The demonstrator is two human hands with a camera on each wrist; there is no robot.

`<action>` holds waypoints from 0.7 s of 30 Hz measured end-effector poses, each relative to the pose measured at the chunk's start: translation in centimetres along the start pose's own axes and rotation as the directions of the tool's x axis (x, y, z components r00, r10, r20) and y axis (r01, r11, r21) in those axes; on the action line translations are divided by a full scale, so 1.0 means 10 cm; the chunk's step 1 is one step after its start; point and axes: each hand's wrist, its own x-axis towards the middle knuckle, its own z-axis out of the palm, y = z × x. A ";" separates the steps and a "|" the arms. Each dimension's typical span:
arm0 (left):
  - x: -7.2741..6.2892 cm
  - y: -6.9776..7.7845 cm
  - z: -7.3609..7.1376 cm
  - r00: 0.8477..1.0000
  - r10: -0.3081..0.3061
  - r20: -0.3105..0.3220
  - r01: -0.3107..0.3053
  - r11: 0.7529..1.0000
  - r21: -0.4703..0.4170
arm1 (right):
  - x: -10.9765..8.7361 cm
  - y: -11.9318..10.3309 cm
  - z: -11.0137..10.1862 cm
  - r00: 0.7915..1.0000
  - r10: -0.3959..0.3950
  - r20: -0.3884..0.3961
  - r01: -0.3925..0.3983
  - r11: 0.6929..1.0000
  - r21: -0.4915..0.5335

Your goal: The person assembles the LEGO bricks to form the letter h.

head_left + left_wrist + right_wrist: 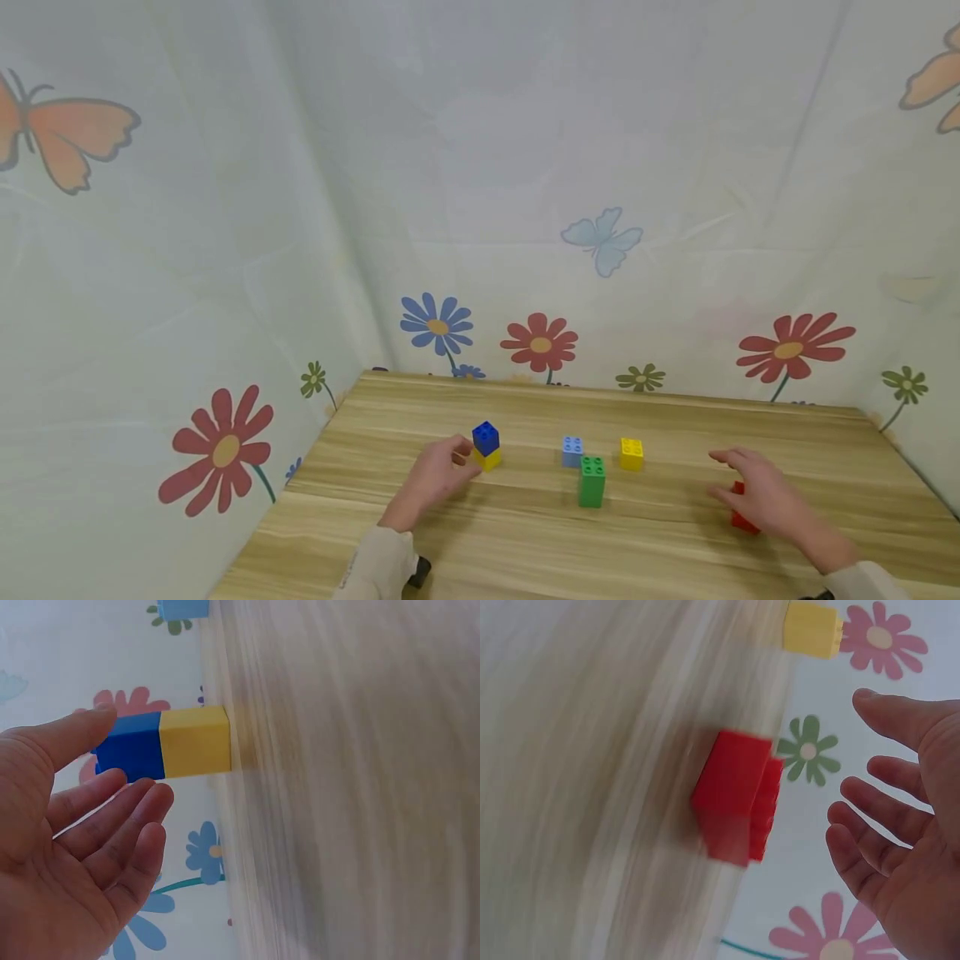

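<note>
A blue brick (486, 438) sits on top of a yellow brick (489, 459), forming a small upright stack on the wooden table. My left hand (441, 472) is at the stack's left side, thumb and fingers apart and loosely bent. In the left wrist view its thumb and index fingertips overlap the edges of the blue brick (131, 746). Over on the right, my right hand (761, 493) hovers above a red brick (742, 510), partly hiding it. The right wrist view shows that red brick (731, 795) standing on the table, apart from the spread, slightly bent fingers.
Between the hands stand a light blue brick (572, 452), a taller green block (592, 483) and a second yellow brick (632, 455). A cloth (480, 167) printed with flowers and butterflies hangs behind the far edge of the table (510, 550) and along its left side.
</note>
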 end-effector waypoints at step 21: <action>0.23 -0.12 0.11 0.994 -0.098 -0.037 0.101 0.992 0.075 | -0.12 0.26 -0.04 0.985 0.116 0.125 -0.099 0.986 -0.133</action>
